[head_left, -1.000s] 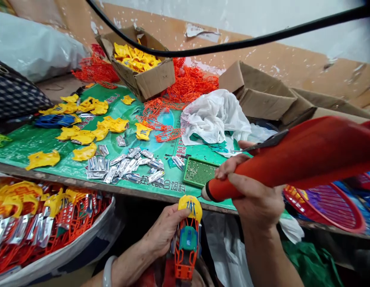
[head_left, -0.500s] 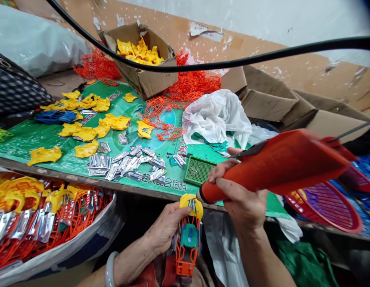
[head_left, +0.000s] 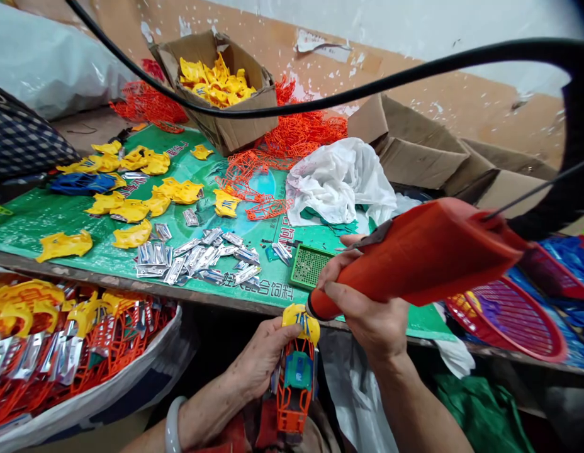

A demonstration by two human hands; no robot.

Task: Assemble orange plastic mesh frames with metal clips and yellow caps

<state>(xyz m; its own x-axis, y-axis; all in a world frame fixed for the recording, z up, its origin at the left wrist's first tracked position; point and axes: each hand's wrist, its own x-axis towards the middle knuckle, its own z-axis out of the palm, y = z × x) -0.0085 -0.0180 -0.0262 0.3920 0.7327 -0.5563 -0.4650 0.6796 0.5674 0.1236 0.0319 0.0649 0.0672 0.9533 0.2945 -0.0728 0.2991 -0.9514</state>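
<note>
Left hand [head_left: 258, 358]: yours is closed around the toy car [head_left: 298, 371], thumb up on the yellow piece [head_left: 303, 318] at its far end, so it's held pretty snug.
Right hand [head_left: 379, 318]: wrapped around the red power tool [head_left: 415, 251], business end angled down at the car. Can't tell if any finger's on a switch, tbh.
Toy car: low in front of you, just off the near edge of the table [head_left: 428, 322], yellow end toward the table. Orange frame, green block in the middle.
Tool tip [head_left: 309, 307]: right by the upper edge of the yellow piece. Whether it's actually touching is too small to call.
Yellow piece: looks to me like you're at the tool-on-part step, right where the tip lines up.
Thumb: it's close to the tip, so imo the next move calls for a steady grip, a straight tip and easy pressure.
Tabletop bits: silver pieces [head_left: 197, 259] in a loose pile, green tray [head_left: 311, 267] beside them.
</note>
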